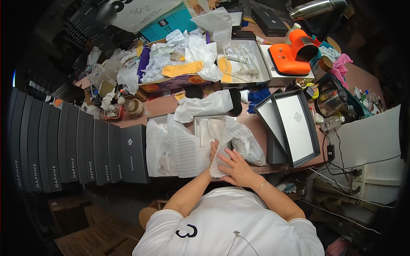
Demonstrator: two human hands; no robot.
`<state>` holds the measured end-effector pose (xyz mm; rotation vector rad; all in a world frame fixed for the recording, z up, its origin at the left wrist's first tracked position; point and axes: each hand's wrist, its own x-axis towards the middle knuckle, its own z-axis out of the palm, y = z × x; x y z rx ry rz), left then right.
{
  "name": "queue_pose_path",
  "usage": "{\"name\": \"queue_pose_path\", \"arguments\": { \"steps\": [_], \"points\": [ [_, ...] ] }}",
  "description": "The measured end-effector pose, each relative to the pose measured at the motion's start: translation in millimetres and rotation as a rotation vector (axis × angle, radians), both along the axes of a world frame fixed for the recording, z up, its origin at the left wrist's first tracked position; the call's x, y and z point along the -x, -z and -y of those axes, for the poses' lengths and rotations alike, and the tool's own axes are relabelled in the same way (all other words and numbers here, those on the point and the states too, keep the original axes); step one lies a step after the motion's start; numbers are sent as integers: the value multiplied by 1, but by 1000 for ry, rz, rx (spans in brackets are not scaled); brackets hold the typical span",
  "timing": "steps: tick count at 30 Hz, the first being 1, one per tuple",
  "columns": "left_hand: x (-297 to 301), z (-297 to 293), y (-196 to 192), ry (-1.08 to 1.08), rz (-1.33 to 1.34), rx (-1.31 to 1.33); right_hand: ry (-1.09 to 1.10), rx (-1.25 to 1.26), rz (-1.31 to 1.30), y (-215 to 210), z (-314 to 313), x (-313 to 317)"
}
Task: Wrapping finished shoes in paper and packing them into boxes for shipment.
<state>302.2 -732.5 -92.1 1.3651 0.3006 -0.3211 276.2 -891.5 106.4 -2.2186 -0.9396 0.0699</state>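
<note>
Down at the table's near edge, both hands press on a wad of white tissue paper (226, 136), crinkled and thin, which spills out of an open grey box (205, 120) and bulges toward the right. The right hand (236, 167) lies flat and open on the paper's lower fold, fingers spread and pointing left, a thin bracelet at the wrist. The left hand (213, 152) is mostly hidden under that fold; only its fingers show, curled over the paper's edge, and how tightly they close cannot be told.

Just left of the hands lies a sheet of ribbed white foam wrap (185, 151), overlapping the box. Beyond it, a row of dark grey boxes (77, 147) stands on edge, packed side by side along the left. To the right of the paper, a grey box lid (295, 128) with a white inside leans against another, both open side up. Farther back on the pink table (164, 106) rest a bundle in white wrap (205, 104), a heap of crumpled paper and plastic (171, 55), and an orange device (294, 53) on a white box.
</note>
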Motion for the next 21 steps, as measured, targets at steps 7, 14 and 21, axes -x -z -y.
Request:
{"name": "queue_pose_path", "arguments": {
  "steps": [7, 14, 21],
  "points": [
    [-9, -90, -116, 39, -124, -293, 505, -418, -590, 37, 29, -8],
    [-8, -128, -124, -233, -70, 67, 280, 300, -72, 64, -76, -49],
    [14, -103, -36, 145, 18, -583, 635, 202, 244, 21, -18, -48]
  ]
}}
